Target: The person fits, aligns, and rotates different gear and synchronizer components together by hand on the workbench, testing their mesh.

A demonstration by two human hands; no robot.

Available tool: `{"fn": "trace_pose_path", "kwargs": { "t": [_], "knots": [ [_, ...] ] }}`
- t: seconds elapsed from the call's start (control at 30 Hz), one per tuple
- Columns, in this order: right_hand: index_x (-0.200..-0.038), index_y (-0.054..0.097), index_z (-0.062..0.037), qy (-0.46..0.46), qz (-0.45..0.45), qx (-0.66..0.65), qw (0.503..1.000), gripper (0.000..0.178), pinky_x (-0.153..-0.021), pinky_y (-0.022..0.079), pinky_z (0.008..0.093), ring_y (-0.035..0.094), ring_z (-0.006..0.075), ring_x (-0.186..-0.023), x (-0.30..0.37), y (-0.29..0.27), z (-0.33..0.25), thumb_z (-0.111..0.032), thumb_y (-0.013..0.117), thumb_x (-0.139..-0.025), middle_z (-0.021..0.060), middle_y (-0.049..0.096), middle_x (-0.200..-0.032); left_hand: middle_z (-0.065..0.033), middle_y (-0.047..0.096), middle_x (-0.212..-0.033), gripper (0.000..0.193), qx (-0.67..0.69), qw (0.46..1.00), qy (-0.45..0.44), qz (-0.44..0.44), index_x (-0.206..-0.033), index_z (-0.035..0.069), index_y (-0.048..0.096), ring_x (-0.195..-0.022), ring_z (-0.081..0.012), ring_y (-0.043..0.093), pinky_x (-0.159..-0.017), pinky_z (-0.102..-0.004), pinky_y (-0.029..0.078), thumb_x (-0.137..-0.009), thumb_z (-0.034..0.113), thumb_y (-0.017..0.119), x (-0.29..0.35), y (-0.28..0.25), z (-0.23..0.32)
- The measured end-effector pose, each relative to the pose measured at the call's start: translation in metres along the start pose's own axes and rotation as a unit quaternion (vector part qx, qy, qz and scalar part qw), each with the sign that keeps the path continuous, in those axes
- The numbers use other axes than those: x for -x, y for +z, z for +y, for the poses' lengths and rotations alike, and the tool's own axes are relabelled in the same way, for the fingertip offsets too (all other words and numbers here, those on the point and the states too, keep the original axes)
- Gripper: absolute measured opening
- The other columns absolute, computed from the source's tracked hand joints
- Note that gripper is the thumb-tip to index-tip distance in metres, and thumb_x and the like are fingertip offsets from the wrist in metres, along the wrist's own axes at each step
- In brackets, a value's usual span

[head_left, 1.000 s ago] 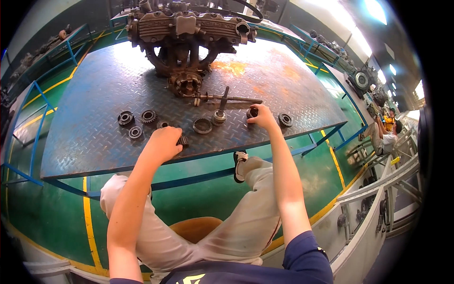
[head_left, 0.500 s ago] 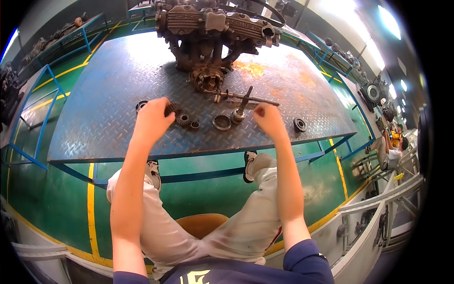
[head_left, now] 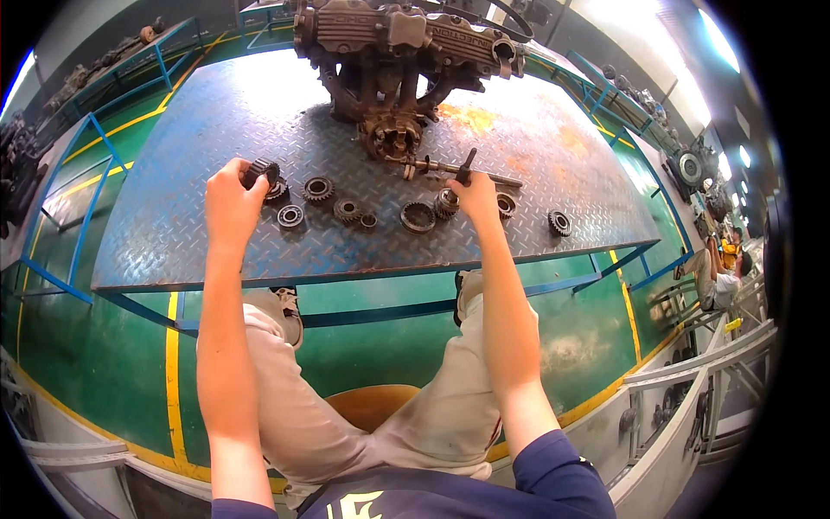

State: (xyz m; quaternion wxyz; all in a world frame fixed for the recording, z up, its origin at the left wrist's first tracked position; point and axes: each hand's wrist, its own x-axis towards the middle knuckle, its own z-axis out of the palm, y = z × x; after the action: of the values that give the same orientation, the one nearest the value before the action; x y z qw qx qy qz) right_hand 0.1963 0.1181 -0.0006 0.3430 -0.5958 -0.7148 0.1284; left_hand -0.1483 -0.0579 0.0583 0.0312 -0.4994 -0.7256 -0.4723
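Note:
My left hand [head_left: 232, 197] is closed on a dark toothed gear [head_left: 260, 173], at the left of the steel-topped table [head_left: 181, 251]. Just below that gear, another gear [head_left: 277, 190] is partly covered, and a ball bearing [head_left: 290, 215] lies nearby. My right hand [head_left: 477, 197] pinches a dark shaft [head_left: 467, 163] that rises at a slant from a gear [head_left: 446, 204]. Between my hands lie a wide gear [head_left: 318, 189], a smaller gear [head_left: 347, 209], a little ring [head_left: 369, 221] and a toothed ring [head_left: 417, 217]. Beside my right wrist sits a further gear [head_left: 506, 205].
A brown engine [head_left: 389, 78] stands at the table's far side. A long rod [head_left: 484, 179] lies in front of it. One gear [head_left: 559, 223] is near the front right edge. My legs are under the table edge; other people [head_left: 724, 281] are far right.
My left hand has moved left, from the wide gear, which lies uncovered, to another gear it now holds. My right hand has shifted left and up onto the shaft, and a gear beside it shows.

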Motion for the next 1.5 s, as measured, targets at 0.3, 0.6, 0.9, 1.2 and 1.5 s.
{"fn": "trace_pose_path", "kwargs": {
  "t": [0.3,0.6,0.9,1.2,1.5],
  "knots": [
    [-0.09,0.07,0.0066,0.059,0.018,-0.044,0.997,0.04,-0.073,0.05,0.0432,0.068,0.0378,-0.08,-0.014,-0.012,-0.002,-0.032,0.076,-0.079,0.0235,0.069,-0.082,-0.0204,0.071,-0.084,0.029,0.014,0.999,-0.027,-0.045,-0.093,-0.005,0.068,-0.077,-0.0313,0.07,-0.073,-0.0364,0.053,-0.077,0.018,0.067,0.008,-0.013,0.003],
    [-0.087,0.069,0.0068,0.07,0.049,-0.026,0.996,0.043,-0.073,0.05,0.0426,0.067,0.0381,-0.08,-0.026,-0.012,0.003,-0.035,0.075,-0.08,0.0243,0.068,-0.079,-0.0201,0.071,-0.084,0.029,0.009,0.999,-0.03,-0.033,-0.094,-0.006,0.068,-0.077,-0.0298,0.07,-0.072,-0.0359,0.053,-0.076,0.017,0.069,0.007,-0.015,-0.019],
    [-0.078,0.065,-0.0036,0.275,-0.128,-0.374,0.877,0.03,-0.058,0.045,0.0328,0.061,0.0188,-0.062,-0.027,-0.04,0.019,-0.03,0.077,-0.084,0.0082,0.063,-0.068,-0.0206,0.071,-0.085,0.029,0.012,0.998,-0.043,-0.048,-0.094,-0.006,0.069,-0.077,-0.0301,0.07,-0.073,-0.0358,0.053,-0.076,0.017,0.068,0.011,-0.021,-0.013],
    [-0.092,0.061,-0.0107,0.352,-0.29,-0.406,0.792,0.022,-0.065,0.048,0.0382,0.059,0.0202,-0.072,-0.028,-0.037,0.04,-0.03,0.072,-0.089,0.0057,0.066,-0.081,-0.0208,0.07,-0.085,0.029,-0.052,0.997,-0.009,-0.06,-0.092,-0.003,0.068,-0.081,-0.0346,0.069,-0.075,-0.041,0.053,-0.077,0.021,0.067,0.017,-0.013,-0.001],
    [-0.083,0.068,-0.0044,0.197,-0.194,-0.279,0.92,0.028,-0.055,0.052,0.0319,0.061,0.019,-0.057,-0.027,-0.037,0.036,-0.031,0.07,-0.09,0.0046,0.064,-0.071,-0.0224,0.068,-0.087,0.027,-0.087,0.99,0.016,-0.105,-0.087,-0.002,0.063,-0.087,-0.0398,0.066,-0.078,-0.0461,0.052,-0.078,0.023,0.068,0.019,0.007,0.011]
  ]
}}
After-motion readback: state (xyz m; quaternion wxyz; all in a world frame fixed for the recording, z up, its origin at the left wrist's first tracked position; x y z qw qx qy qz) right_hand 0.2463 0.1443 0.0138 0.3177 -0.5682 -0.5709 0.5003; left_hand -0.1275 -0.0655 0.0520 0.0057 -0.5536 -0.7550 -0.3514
